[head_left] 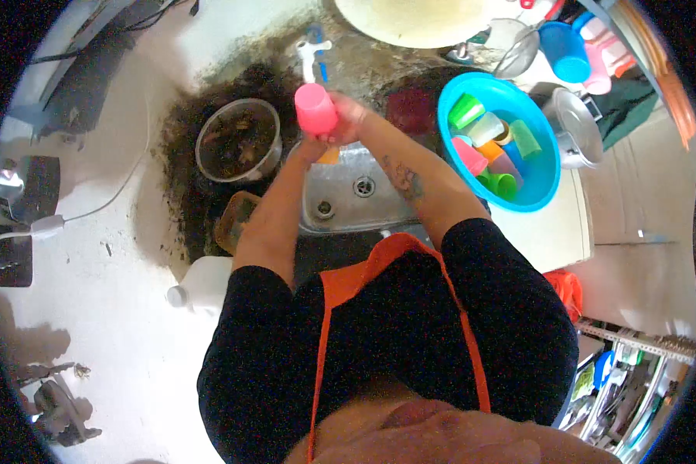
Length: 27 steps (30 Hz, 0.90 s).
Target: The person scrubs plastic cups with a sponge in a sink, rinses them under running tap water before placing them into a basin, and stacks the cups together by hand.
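Note:
A pink plastic cup point(315, 107) is tilted under the tap, above the far left corner of the metal sink point(394, 210). My right hand point(349, 116) is closed round the cup's right side. My left hand point(314, 147) is closed at the cup's lower end, its fingers partly hidden. Just below the hands shows a small orange-yellow thing point(330, 156), too covered to name. The white tap point(311, 56) with a blue handle is on the wall behind the cup.
Right of the sink, a blue basin point(551, 179) holds several coloured cups. A clear tub point(201, 155) with dark contents stands left, near a brownish container point(226, 232) and a white jug point(209, 282). A metal pot point(576, 127) and a blue cup point(564, 52) lie beyond the basin.

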Each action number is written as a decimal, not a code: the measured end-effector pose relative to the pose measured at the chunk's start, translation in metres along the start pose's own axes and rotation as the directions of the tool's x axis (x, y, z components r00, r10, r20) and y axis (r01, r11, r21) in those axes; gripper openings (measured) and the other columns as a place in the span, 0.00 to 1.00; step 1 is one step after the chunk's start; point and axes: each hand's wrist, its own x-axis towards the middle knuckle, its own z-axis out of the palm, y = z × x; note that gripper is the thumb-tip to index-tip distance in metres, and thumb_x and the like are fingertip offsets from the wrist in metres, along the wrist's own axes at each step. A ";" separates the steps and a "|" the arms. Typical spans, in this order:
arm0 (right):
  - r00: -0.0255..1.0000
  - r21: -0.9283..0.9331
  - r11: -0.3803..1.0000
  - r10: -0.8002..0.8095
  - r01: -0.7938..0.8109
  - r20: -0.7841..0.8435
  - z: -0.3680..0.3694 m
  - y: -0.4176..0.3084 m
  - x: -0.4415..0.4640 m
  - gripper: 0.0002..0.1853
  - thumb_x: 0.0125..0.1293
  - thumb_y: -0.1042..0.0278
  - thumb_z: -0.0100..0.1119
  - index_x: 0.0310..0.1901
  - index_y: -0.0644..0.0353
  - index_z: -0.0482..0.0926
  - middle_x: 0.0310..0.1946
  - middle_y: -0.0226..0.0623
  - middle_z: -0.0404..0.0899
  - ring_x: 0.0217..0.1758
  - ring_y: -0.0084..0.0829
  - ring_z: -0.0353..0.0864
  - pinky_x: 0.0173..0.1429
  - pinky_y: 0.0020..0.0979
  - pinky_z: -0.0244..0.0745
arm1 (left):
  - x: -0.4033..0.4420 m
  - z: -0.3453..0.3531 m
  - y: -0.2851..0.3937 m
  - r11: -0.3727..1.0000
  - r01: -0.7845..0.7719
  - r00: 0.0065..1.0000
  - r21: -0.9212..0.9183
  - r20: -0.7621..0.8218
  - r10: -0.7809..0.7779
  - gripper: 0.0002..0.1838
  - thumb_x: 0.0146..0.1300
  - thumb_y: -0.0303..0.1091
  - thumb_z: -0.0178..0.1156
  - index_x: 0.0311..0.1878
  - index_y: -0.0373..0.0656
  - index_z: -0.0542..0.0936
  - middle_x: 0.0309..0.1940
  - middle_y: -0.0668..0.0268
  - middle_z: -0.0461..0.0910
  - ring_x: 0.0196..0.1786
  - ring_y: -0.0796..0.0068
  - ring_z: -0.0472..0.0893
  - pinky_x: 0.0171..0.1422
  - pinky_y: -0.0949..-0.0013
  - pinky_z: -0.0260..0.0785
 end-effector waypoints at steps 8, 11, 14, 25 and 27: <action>0.847 0.014 0.855 -0.516 0.519 0.131 0.047 -0.061 -0.053 0.26 0.61 0.45 0.27 0.43 0.55 0.71 0.27 0.36 0.77 0.17 0.28 0.73 0.12 0.21 0.64 | 0.025 0.011 0.025 0.364 0.101 0.982 -0.926 0.035 -0.183 0.23 0.58 0.54 0.47 0.48 0.47 0.67 0.38 0.64 0.74 0.37 0.67 0.74 0.39 0.55 0.70; 0.901 -0.127 0.892 -0.428 0.434 0.073 0.064 -0.073 -0.062 0.27 0.60 0.45 0.24 0.45 0.55 0.70 0.24 0.39 0.78 0.13 0.25 0.71 0.11 0.21 0.63 | -0.005 0.001 0.034 0.204 0.281 0.956 -0.938 0.255 -0.146 0.20 0.58 0.54 0.47 0.44 0.50 0.70 0.34 0.68 0.75 0.33 0.68 0.75 0.35 0.58 0.71; 0.930 -0.389 0.852 -0.366 0.352 0.038 0.058 -0.062 -0.038 0.26 0.60 0.47 0.26 0.45 0.57 0.69 0.20 0.42 0.76 0.11 0.27 0.70 0.10 0.23 0.59 | -0.044 0.010 0.044 0.178 0.169 0.956 -0.969 0.118 -0.269 0.19 0.58 0.54 0.47 0.43 0.52 0.71 0.35 0.69 0.75 0.33 0.67 0.75 0.33 0.60 0.72; 0.678 -0.769 0.364 -0.725 0.526 0.121 0.079 -0.014 -0.075 0.54 0.42 0.58 0.69 0.64 0.59 0.40 0.38 0.43 0.73 0.33 0.27 0.75 0.32 0.27 0.73 | -0.105 0.052 0.018 0.271 0.352 0.927 -0.896 0.293 -0.232 0.21 0.57 0.55 0.49 0.47 0.51 0.67 0.32 0.68 0.74 0.29 0.65 0.75 0.25 0.60 0.68; 0.602 -0.745 0.250 -0.760 0.619 0.245 0.064 -0.009 -0.088 0.55 0.40 0.62 0.71 0.64 0.59 0.41 0.38 0.43 0.73 0.36 0.28 0.74 0.38 0.29 0.72 | -0.117 0.058 0.026 0.404 0.313 0.928 -0.860 0.185 -0.324 0.22 0.55 0.54 0.52 0.47 0.50 0.67 0.33 0.67 0.74 0.29 0.66 0.75 0.25 0.59 0.68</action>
